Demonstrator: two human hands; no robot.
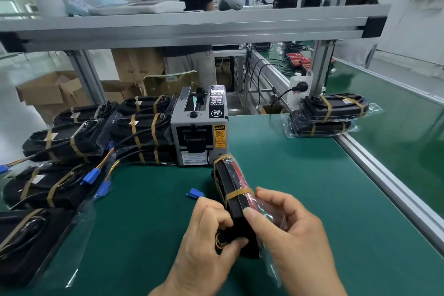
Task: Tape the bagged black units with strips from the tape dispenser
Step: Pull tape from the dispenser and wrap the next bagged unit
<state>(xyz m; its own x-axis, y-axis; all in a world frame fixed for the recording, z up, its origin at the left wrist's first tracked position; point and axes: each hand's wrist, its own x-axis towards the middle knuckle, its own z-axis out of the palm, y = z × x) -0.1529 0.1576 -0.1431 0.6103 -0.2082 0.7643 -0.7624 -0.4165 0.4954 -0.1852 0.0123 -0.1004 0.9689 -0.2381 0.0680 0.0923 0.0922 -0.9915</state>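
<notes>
Both hands busy: left hand grips the near end of the unit, and right hand pinches the bag against its side. It stands on edge on the counter, just before the dispenser. Best now: keep the bag pulled tight and press the band flat all round. Count: two bands here, one dispenser, a stack of two at right, a pile of about seven at left.

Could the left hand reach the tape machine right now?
Probably yes: mostly bare mat lies between the left hand and the tape dispenser, though it grips the bagged unit now.
</notes>
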